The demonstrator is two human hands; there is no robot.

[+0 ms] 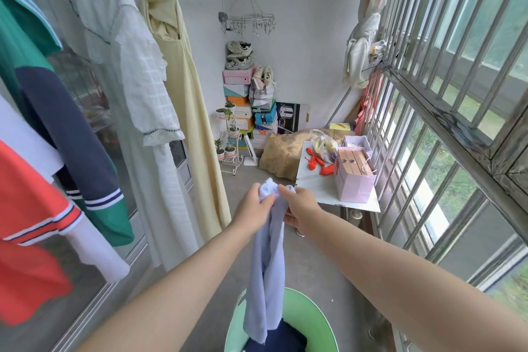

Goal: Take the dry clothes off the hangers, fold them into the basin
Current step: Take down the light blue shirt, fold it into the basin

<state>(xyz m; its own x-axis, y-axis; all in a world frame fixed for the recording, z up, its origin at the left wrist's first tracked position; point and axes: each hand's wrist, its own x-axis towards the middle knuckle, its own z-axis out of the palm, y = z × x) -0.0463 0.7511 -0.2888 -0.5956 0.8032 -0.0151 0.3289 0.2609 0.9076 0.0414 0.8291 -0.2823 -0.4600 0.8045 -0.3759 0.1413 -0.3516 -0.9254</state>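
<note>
Left hand (pixel 253 208) and right hand (pixel 300 204) both grip the top of a pale blue garment (pixel 268 271) hanging over the green basin (pixel 314 320), which holds something dark, perhaps folded clothing. Hung dresses (pixel 148 88) crowd the left; a cluttered desk (pixel 323 188) stands just beyond.

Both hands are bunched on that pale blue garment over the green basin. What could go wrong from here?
The blue garment hangs long and unfolded from both hands (left, right); lowered like this, it may land crumpled on the dark clothes in the basin. Its hem may also drape over the rim onto the floor.
</note>
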